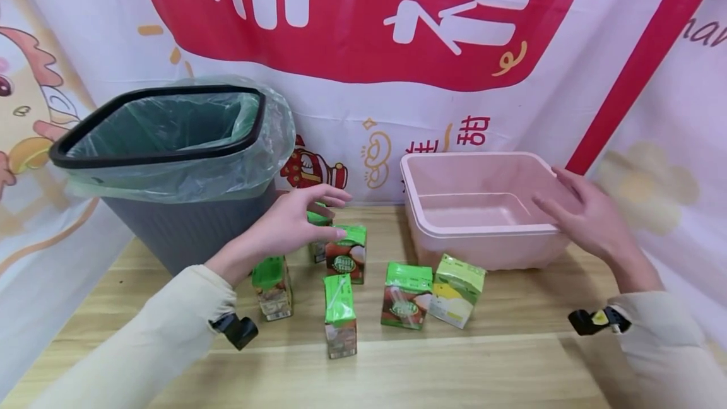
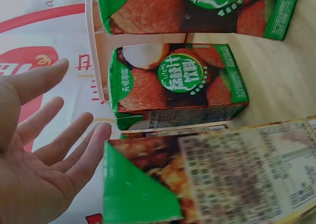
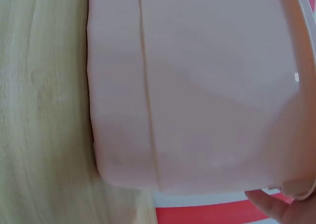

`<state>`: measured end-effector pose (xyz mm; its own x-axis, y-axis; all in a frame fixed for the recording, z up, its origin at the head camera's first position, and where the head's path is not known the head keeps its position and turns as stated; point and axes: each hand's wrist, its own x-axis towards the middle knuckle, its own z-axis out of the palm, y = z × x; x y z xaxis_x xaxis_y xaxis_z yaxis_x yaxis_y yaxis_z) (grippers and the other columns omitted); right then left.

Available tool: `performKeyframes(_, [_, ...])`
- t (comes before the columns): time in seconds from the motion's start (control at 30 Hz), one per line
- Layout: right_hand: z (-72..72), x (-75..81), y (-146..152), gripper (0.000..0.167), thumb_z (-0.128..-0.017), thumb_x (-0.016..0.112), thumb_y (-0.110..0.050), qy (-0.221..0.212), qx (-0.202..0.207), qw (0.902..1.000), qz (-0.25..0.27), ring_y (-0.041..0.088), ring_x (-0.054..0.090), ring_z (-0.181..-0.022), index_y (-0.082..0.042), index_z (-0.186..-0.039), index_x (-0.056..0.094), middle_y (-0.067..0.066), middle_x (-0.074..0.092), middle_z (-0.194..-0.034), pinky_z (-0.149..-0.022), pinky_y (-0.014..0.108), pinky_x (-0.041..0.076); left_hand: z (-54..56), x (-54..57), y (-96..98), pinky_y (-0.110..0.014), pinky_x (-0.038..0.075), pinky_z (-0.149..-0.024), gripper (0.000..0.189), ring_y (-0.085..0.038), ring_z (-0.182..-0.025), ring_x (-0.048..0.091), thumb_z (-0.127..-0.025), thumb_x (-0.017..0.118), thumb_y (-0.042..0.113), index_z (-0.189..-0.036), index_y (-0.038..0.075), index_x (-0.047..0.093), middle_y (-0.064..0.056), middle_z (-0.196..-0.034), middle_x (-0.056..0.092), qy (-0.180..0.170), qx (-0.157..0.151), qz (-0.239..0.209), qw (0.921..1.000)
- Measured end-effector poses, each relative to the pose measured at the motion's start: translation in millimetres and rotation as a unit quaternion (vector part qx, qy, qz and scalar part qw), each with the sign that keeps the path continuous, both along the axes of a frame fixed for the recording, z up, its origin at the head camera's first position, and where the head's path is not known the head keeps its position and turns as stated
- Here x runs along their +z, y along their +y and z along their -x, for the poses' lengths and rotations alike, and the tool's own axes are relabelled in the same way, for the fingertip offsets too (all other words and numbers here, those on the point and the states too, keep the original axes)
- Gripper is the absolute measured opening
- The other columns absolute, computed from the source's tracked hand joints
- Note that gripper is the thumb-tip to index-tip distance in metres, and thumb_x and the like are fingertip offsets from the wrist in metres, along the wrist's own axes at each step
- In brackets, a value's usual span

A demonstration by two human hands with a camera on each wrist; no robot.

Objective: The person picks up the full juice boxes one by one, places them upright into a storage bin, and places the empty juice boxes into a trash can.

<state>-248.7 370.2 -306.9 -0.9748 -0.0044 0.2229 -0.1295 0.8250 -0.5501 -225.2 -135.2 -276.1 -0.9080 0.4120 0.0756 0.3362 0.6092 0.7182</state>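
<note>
My left hand [image 1: 292,223] hovers over the left group of juice cartons, fingers apart and holding nothing. Below and beyond it are a green-topped carton [image 1: 272,289], a lychee juice carton [image 1: 346,257] and one partly hidden behind the fingers. In the left wrist view, the open palm is beside a carton [image 2: 177,83] with lychee pictures. My right hand [image 1: 591,216] grips the right rim of a pink plastic basin [image 1: 483,242], thumb over the inside. The right wrist view shows the basin's smooth side [image 3: 207,95] with fingers [image 3: 274,206] at its rim.
A grey bin [image 1: 187,226] with a black rim and clear liner stands at the left. In front of the basin are a lychee carton [image 1: 406,298], a yellow-green carton [image 1: 457,292] and a carton with a straw [image 1: 341,320]. A printed cloth [image 1: 352,112] hangs behind.
</note>
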Motion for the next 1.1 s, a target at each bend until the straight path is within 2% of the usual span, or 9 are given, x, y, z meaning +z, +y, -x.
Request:
performKeyframes(0.1, [-3.6,-5.2,2,0.085,-0.101,0.060,-0.060,0.000,0.000,1.0000,0.006,0.055,0.032,-0.150,-0.027,-0.171,0.024,0.025,0.034,-0.170,-0.108,0.082,0.030,0.5,-5.3,-2.6,-0.053,0.055,-0.107,0.057,-0.030,-0.131,0.065,-0.091,0.085,0.019,-0.143,0.023,0.063,-0.004,-0.144,0.067,-0.012,0.003,0.002,0.9999])
performKeyframes(0.3, [-10.9,-12.2,4,0.083,-0.100,0.063,-0.056,0.005,0.000,0.9996,0.027,0.056,0.032,-0.149,-0.031,-0.170,0.026,0.026,0.034,-0.170,-0.105,0.081,0.033,-0.4,-11.4,-3.0,-0.055,0.053,-0.109,0.050,-0.030,-0.132,0.064,-0.091,0.084,0.015,-0.139,0.019,0.067,-0.006,-0.140,0.070,-0.011,0.005,0.016,0.9998])
performKeyframes(0.47, [-11.9,-13.2,3,0.080,-0.100,0.064,-0.055,0.007,0.001,0.9995,0.030,0.057,0.030,-0.151,-0.038,-0.169,0.027,0.024,0.032,-0.171,-0.105,0.082,0.032,-2.6,-11.5,-0.9,-0.056,0.050,-0.112,0.045,-0.031,-0.133,0.064,-0.091,0.084,0.014,-0.134,0.019,0.072,-0.008,-0.136,0.073,-0.007,0.015,0.037,0.9992])
performKeyframes(0.6, [-11.3,-13.9,4,0.079,-0.100,0.065,-0.053,0.015,0.005,0.9992,0.035,0.057,0.028,-0.153,-0.036,-0.168,0.029,0.022,0.031,-0.173,-0.106,0.084,0.030,-3.0,-11.6,0.8,-0.054,0.051,-0.111,0.043,-0.030,-0.130,0.066,-0.090,0.085,0.011,-0.131,0.018,0.075,-0.006,-0.133,0.075,0.000,0.026,0.053,0.9982])
performKeyframes(0.87, [-11.1,-16.4,4,0.078,-0.100,0.067,-0.050,0.027,0.007,0.9979,0.058,0.053,0.024,-0.157,-0.033,-0.168,0.032,0.016,0.028,-0.175,-0.109,0.085,0.027,-2.6,-15.6,6.6,-0.049,0.055,-0.104,0.041,-0.025,-0.122,0.067,-0.086,0.088,0.010,-0.125,0.020,0.080,-0.003,-0.129,0.077,0.013,0.055,0.080,0.9952])
performKeyframes(1.1, [-13.2,-22.3,7,0.076,-0.101,0.066,-0.049,0.029,0.005,0.9973,0.068,0.050,0.021,-0.159,-0.031,-0.167,0.034,0.014,0.027,-0.176,-0.112,0.086,0.024,-2.9,-19.6,11.9,-0.039,0.056,-0.087,0.040,-0.019,-0.098,0.068,-0.084,0.089,0.008,-0.120,0.022,0.082,-0.001,-0.113,0.079,0.040,0.058,0.104,0.9921])
